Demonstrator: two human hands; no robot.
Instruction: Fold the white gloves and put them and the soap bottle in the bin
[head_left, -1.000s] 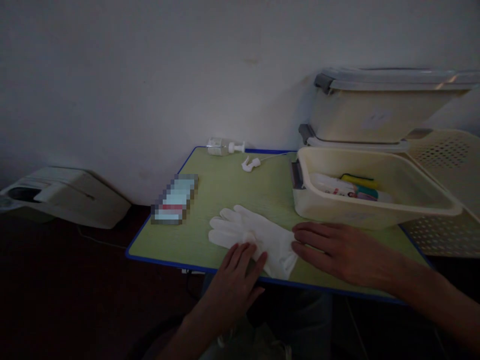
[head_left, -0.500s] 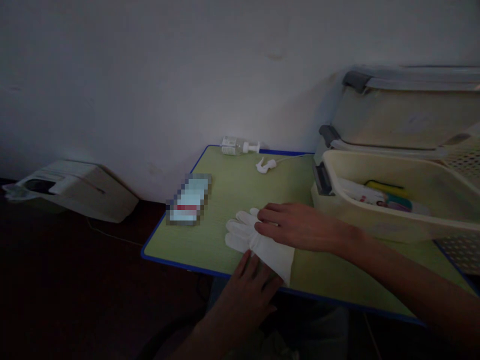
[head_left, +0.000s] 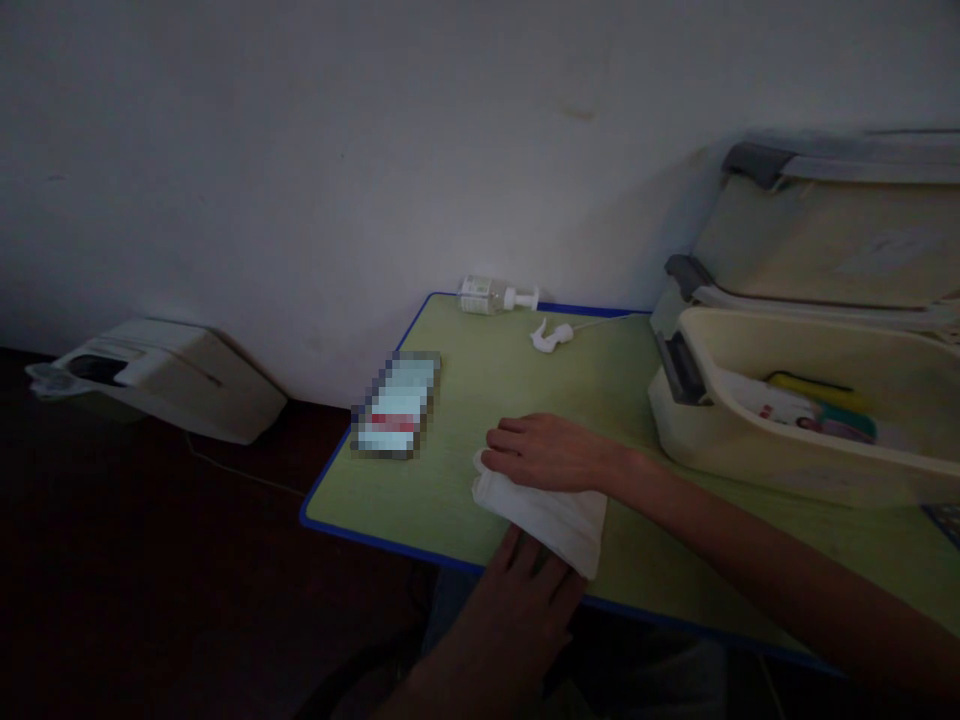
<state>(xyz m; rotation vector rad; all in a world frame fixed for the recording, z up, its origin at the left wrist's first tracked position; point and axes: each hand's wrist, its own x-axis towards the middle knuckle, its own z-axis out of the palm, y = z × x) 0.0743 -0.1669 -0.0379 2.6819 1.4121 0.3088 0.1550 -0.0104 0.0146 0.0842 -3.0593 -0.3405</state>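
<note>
White gloves (head_left: 551, 518) lie folded near the front edge of a green table (head_left: 480, 400). My right hand (head_left: 547, 452) lies flat on the gloves' far end, fingers stretched out to the left, covering their fingertips. My left hand (head_left: 517, 590) rests at the table's front edge with its fingertips touching the gloves' near side; its fingers are stretched out.
A blurred-out small box (head_left: 396, 405) lies left of the gloves. A clear pump bottle (head_left: 495, 296) and a loose white pump head (head_left: 551, 335) lie by the wall. Cream plastic bins (head_left: 787, 440) with a few items stand at right. A white appliance (head_left: 165, 380) sits on the floor, left.
My right hand slid left across the gloves and the glove fingers have been folded under it. My left hand stayed at the front edge. The view shifted left.
</note>
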